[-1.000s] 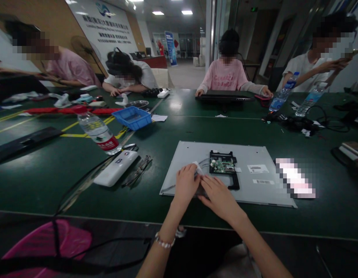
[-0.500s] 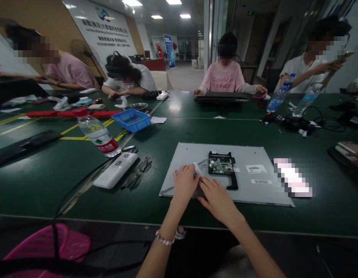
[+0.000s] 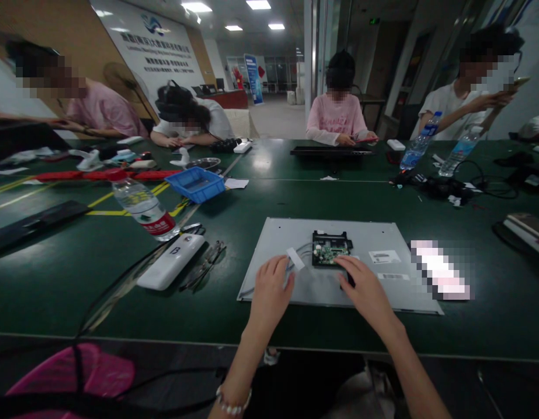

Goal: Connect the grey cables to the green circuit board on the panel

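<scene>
A flat grey panel (image 3: 374, 291) lies on the green table, with a green circuit board (image 3: 328, 251) in a black frame (image 3: 318, 234) on it. My left hand (image 3: 269, 285) hovers over the panel's left part, thumb apart from the fingers. Beside its fingertips, a white strip of tape (image 3: 296, 259) lies across thin grey cables (image 3: 304, 249). My right hand (image 3: 363, 285) has its fingers stretched toward the lower right edge of the board, thumb apart. It covers part of the black frame; whether it touches the frame I cannot tell. Neither hand holds anything visible.
To the left are a white power bank (image 3: 171, 263), folded glasses (image 3: 203, 267), a water bottle (image 3: 142, 206) and a blue bin (image 3: 198, 185). A phone (image 3: 441, 270) lies by the panel's right edge. Several people sit around the table. A pink basket (image 3: 72, 372) is below.
My hands have moved apart, the left slightly left and the right toward the circuit board. The white tape strip now shows uncovered. Across the table, a person's hands have come together.
</scene>
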